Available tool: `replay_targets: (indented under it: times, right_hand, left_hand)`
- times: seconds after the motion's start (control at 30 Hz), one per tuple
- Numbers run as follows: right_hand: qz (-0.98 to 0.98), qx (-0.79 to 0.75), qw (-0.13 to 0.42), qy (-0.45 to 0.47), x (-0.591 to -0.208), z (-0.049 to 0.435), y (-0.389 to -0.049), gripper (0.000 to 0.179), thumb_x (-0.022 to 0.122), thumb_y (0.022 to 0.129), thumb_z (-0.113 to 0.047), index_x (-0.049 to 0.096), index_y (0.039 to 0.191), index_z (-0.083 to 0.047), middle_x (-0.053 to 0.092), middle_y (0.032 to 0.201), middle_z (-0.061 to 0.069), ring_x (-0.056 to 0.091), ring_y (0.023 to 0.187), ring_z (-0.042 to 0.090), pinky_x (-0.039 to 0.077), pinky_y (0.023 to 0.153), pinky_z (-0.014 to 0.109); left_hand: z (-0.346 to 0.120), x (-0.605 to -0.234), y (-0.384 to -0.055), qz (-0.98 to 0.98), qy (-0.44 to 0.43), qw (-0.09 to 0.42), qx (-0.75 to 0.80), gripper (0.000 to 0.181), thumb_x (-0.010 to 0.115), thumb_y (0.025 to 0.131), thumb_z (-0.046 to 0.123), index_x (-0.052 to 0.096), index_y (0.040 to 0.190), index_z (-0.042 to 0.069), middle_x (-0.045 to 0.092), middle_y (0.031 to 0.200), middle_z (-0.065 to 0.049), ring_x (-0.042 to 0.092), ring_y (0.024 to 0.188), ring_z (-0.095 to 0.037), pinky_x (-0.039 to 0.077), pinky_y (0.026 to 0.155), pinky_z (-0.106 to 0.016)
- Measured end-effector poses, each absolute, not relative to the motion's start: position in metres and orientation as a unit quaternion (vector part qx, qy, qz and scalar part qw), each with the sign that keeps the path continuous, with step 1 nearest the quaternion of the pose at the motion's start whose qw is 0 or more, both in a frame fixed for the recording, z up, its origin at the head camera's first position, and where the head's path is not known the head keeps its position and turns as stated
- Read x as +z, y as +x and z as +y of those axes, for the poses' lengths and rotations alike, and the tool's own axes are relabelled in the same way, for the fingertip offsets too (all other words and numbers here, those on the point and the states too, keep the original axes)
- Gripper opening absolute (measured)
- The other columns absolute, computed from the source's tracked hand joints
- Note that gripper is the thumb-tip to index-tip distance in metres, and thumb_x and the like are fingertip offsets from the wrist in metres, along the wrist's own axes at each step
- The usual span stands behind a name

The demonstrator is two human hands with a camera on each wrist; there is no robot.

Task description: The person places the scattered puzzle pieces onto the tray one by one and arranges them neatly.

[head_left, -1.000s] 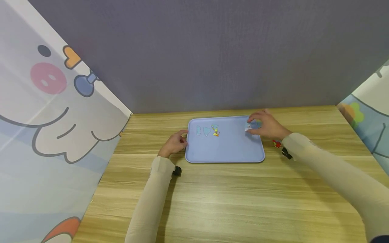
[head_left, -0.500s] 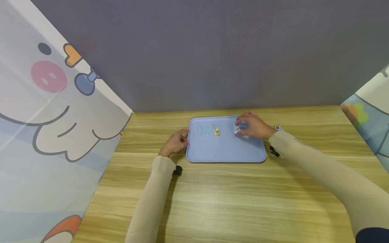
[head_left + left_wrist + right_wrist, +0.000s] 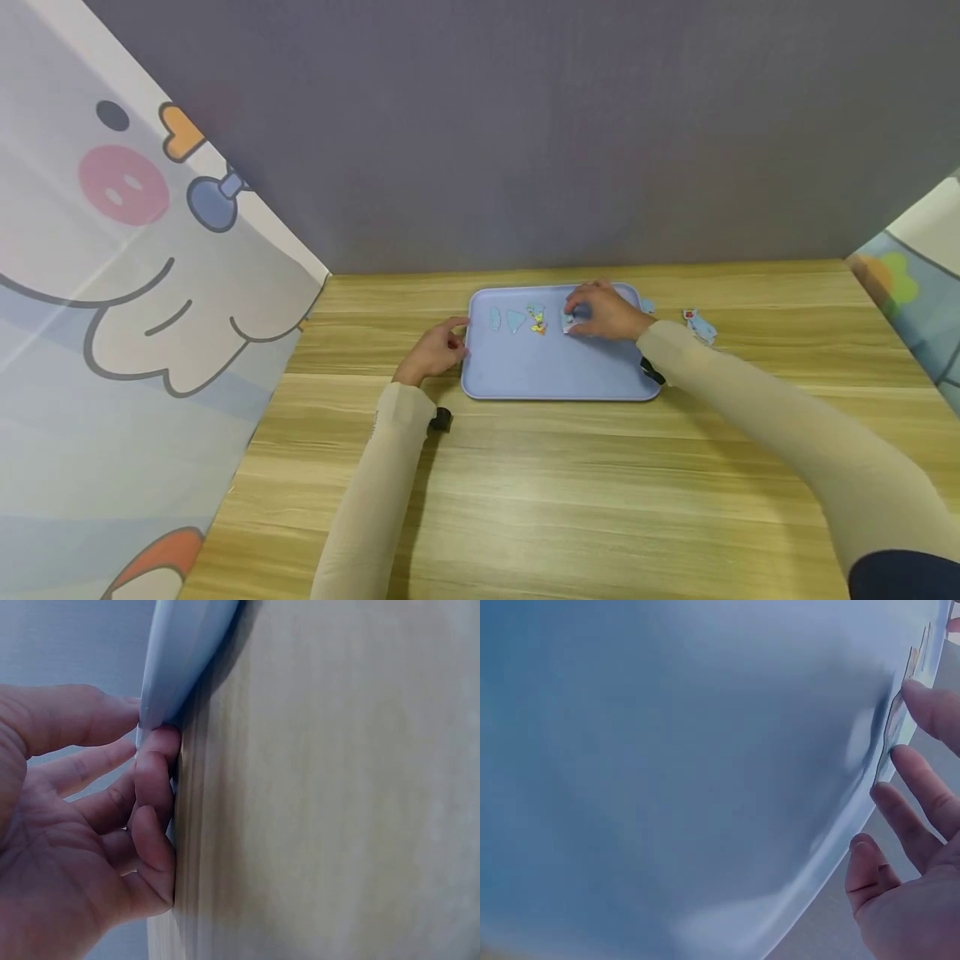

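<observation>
A pale blue tray (image 3: 555,375) lies on the wooden table, and my left hand (image 3: 433,354) holds its left edge. In the left wrist view, the thumb touches the tray rim (image 3: 176,656) while the other fingers curl low beside it, close to the table. Over the tray's upper middle, my right hand (image 3: 609,315) pinches a flat, light blue puzzle piece (image 3: 566,322) with thumb and fingertips. The right wrist view shows that piece edge-on, close over the tray surface. To its left lie a narrow blue piece (image 3: 495,318), a triangular blue piece (image 3: 516,321) and yellow-patterned pieces (image 3: 537,314).
More puzzle pieces (image 3: 701,326) lie on the table to the right of the tray, and a small blue piece (image 3: 648,306) sits by its upper right corner. A grey panel (image 3: 570,167) stands behind the table (image 3: 570,492). Cartoon-printed walls (image 3: 187,317) flank both sides.
My right hand has moved left across the tray with the puzzle piece, nearer the yellow-patterned pieces. Pieces on the table at right came out from behind my right arm. The left hand has stayed at the tray edge.
</observation>
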State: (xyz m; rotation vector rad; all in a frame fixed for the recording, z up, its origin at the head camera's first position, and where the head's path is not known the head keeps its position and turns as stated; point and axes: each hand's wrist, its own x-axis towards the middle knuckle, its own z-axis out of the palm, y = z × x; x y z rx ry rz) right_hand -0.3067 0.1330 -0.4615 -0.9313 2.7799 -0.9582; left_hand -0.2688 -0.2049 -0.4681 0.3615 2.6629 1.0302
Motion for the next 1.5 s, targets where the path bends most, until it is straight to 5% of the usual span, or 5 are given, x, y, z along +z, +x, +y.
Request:
replay_targets:
  times: [0.73, 1.0, 1.5]
  right_hand:
    - [0.923, -0.262, 0.036, -0.278, -0.459, 0.126, -0.307, 0.029, 0.083, 0.071, -0.014, 0.073, 0.095, -0.002, 0.063, 0.109, 0.012, 0.041, 0.104, 0.032, 0.033, 0.093, 0.046]
    - [0.934, -0.221, 0.071, -0.270, -0.454, 0.123, -0.303, 0.047, 0.085, 0.069, -0.023, 0.071, 0.107, 0.000, 0.058, 0.120, 0.012, 0.038, 0.112, 0.034, 0.032, 0.096, 0.047]
    - [0.933, -0.239, 0.075, -0.259, -0.458, 0.123, -0.309, 0.045, 0.081, 0.075, -0.018, 0.067, 0.114, 0.001, 0.055, 0.125, 0.016, 0.037, 0.116, 0.037, 0.028, 0.098, 0.049]
  left_hand:
    - [-0.203, -0.468, -0.271, 0.916, 0.122, 0.128, 0.360, 0.057, 0.064, 0.087, 0.006, 0.043, 0.139, 0.008, 0.060, 0.089, -0.009, 0.057, 0.081, -0.021, 0.048, 0.072, -0.033]
    - [-0.205, -0.468, -0.270, 0.919, 0.118, 0.127, 0.354, 0.056, 0.064, 0.087, 0.007, 0.043, 0.140, 0.008, 0.060, 0.090, -0.009, 0.057, 0.082, -0.021, 0.048, 0.072, -0.033]
    - [-0.205, -0.468, -0.268, 0.917, 0.114, 0.133, 0.358, 0.057, 0.065, 0.087, 0.008, 0.044, 0.140, 0.010, 0.060, 0.091, -0.009, 0.057, 0.083, -0.022, 0.048, 0.073, -0.034]
